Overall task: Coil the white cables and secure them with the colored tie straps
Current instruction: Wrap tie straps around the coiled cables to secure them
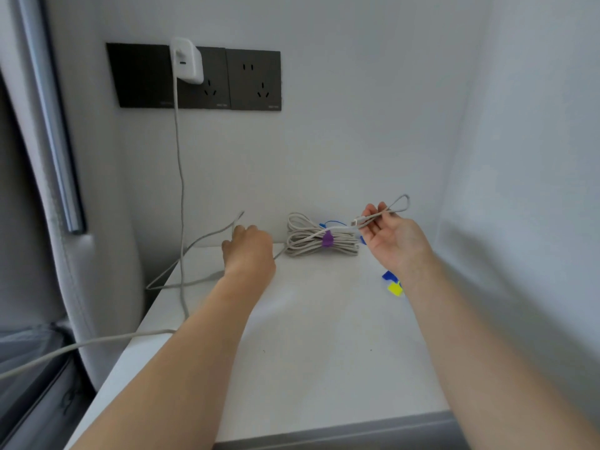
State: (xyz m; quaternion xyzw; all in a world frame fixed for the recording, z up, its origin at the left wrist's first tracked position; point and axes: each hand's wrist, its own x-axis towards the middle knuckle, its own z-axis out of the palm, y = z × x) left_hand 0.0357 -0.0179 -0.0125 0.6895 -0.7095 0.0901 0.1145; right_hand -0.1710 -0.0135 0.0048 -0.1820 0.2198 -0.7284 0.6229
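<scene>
A coiled white cable bundle (319, 239) lies at the back of the white table (311, 336), bound by a purple tie strap (327, 239). My right hand (389, 237), palm up, pinches a small loop of a loose white cable (397, 204) with its connector end, just right of the bundle. My left hand (250, 248), seen from the back, grips the same loose cable further along, left of the bundle. From there the cable runs left off the table edge. Blue strap (387, 276) and yellow strap (395, 289) lie on the table by my right wrist.
A white charger (187, 61) sits plugged into dark wall sockets (253, 80); its cable (179, 177) hangs down to the table's left edge. Another cable (81, 347) trails off the front left. A blue strap (331, 224) shows behind the bundle. Walls close in behind and on the right.
</scene>
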